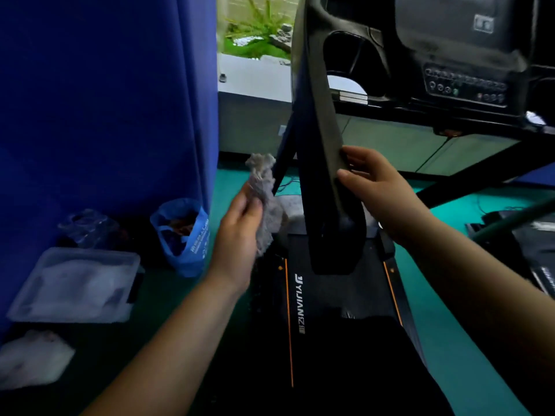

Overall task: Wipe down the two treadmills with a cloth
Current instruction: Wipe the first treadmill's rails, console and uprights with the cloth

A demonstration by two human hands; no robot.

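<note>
Treadmill (327, 301), black with orange stripes along its deck, occupies the centre of the view, its console (456, 55) at upper right. Right hand (375, 184) wraps its fingers around the left handrail (324, 139), thumb on the near face. Left hand (240, 226) clutches a crumpled grey cloth (264, 193), fingers folded over it, just left of the handrail and touching the upright behind it. Blue curtain (105, 100), blue plastic bag (186, 235) and lidded clear container (78, 283) lie at left on the green floor (450, 340).

Blue curtain (105, 100) left; teal floor (450, 340); window greenery (255, 25) behind.
</note>
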